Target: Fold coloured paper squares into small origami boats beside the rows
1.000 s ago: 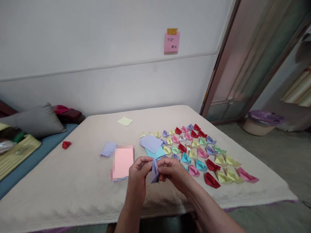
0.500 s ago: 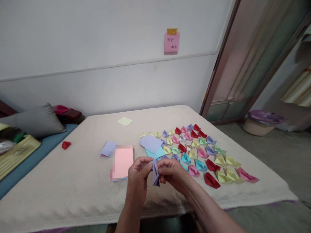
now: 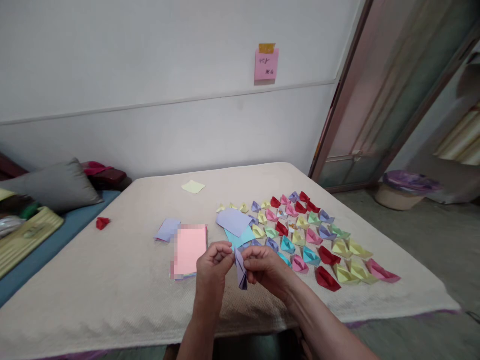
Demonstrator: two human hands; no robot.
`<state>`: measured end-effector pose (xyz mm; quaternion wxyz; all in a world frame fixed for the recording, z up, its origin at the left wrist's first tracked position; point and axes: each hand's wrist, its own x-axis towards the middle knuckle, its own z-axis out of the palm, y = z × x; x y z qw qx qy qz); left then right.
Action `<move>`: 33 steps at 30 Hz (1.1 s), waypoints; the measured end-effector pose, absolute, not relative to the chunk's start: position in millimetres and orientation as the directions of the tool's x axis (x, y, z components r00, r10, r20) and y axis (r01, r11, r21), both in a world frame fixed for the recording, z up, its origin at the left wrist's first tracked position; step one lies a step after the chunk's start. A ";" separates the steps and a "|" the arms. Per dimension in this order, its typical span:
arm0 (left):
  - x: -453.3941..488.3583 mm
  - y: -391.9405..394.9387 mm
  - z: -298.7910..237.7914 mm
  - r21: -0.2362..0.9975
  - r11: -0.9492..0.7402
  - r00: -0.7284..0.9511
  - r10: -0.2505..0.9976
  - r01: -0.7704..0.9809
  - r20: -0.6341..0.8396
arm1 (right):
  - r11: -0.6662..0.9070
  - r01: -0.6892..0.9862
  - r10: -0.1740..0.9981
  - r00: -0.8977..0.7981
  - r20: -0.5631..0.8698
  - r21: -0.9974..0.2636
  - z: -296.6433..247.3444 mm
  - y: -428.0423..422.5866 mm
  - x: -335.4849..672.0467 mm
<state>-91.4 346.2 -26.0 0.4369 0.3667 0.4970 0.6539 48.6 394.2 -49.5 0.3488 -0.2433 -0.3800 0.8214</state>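
Observation:
My left hand [image 3: 212,272] and my right hand [image 3: 267,269] pinch a folded lilac paper [image 3: 240,272] between them, held just above the near edge of the cloth-covered table [image 3: 112,290]. The paper hangs down as a narrow pointed strip. Both hands have their fingers closed on its upper end. Behind them lie a pink paper stack [image 3: 189,249], a lilac sheet [image 3: 234,221] and a teal sheet [image 3: 240,236].
Several folded paper boats [image 3: 311,235] in many colours lie in rows on the table's right half. A yellow sheet [image 3: 193,187] lies farther back, a small lilac sheet [image 3: 167,229] at the left. A grey pillow [image 3: 56,187] and a red paper piece [image 3: 102,223] lie on the blue seat at the left.
The lilac paper has been pressed narrower and now hangs lower between my fingers. My hands have stayed in nearly the same place.

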 end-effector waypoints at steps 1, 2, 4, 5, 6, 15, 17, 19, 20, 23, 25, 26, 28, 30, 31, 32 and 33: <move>-91.8 346.3 -26.1 0.982 -0.135 -0.362 0.929 -0.129 0.080 | -0.461 -0.393 0.761 -0.636 -0.127 -0.796 -49.4 394.3 48.6; -92.2 346.5 -26.5 0.986 -0.149 -0.372 0.921 -0.070 0.113 | -0.454 -0.397 0.765 -0.632 -0.120 -0.798 -49.2 394.4 48.5; -92.8 346.6 -27.7 0.989 -0.145 -0.377 0.918 -0.035 0.121 | -0.444 -0.400 0.774 -0.623 -0.118 -0.802 -48.2 394.4 48.3; -93.3 346.6 -28.5 0.991 -0.120 -0.368 0.925 -0.058 0.091 | -0.442 -0.393 0.775 -0.620 -0.123 -0.806 -47.5 394.3 48.3; -93.8 346.6 -29.2 0.992 -0.085 -0.351 0.935 -0.093 0.047 | -0.442 -0.383 0.774 -0.619 -0.130 -0.811 -46.7 394.2 48.4; -99.1 345.0 -24.9 0.996 -0.080 -0.182 0.981 -0.043 0.071 | -0.451 -0.309 0.752 -0.636 -0.170 -0.837 -42.0 394.1 50.5; -99.8 345.4 -24.0 0.997 -0.071 -0.181 0.981 -0.010 0.068 | -0.456 -0.295 0.747 -0.640 -0.180 -0.840 -42.2 394.2 50.8; -100.4 346.4 -24.1 0.997 -0.066 -0.213 0.974 0.041 0.073 | -0.461 -0.290 0.745 -0.640 -0.189 -0.839 -42.4 394.2 50.8; -100.5 347.0 -24.5 0.996 -0.065 -0.231 0.970 0.065 0.078 | -0.464 -0.290 0.745 -0.639 -0.191 -0.837 -42.4 394.2 50.7; -99.6 347.7 -26.1 0.998 -0.050 -0.252 0.966 0.049 0.061 | -0.468 -0.291 0.747 -0.636 -0.197 -0.834 -42.3 394.3 50.6; -98.1 347.1 -26.9 1.000 -0.025 -0.220 0.975 -0.015 0.021 | -0.470 -0.285 0.744 -0.638 -0.201 -0.836 -42.6 394.6 50.8; -97.3 346.5 -27.0 0.999 -0.010 -0.200 0.980 -0.044 0.001 | -0.469 -0.281 0.742 -0.640 -0.200 -0.837 -43.0 394.9 51.0; -96.1 345.2 -26.9 0.997 0.015 -0.175 0.984 -0.076 -0.028 | -0.467 -0.272 0.737 -0.646 -0.200 -0.841 -44.0 395.4 51.5; -95.6 344.5 -26.4 0.996 0.025 -0.173 0.984 -0.084 -0.039 | -0.466 -0.265 0.734 -0.649 -0.201 -0.844 -45.0 395.7 51.7; -95.6 344.6 -26.2 0.996 0.023 -0.174 0.984 -0.082 -0.037 | -0.465 -0.262 0.734 -0.648 -0.203 -0.845 -45.3 395.8 51.7; -95.7 344.8 -26.2 0.997 0.015 -0.173 0.984 -0.079 -0.029 | -0.465 -0.261 0.735 -0.646 -0.205 -0.846 -45.4 395.8 51.6; -95.8 345.3 -26.3 0.997 0.007 -0.171 0.985 -0.081 -0.021 | -0.465 -0.262 0.738 -0.642 -0.207 -0.845 -45.3 395.8 51.5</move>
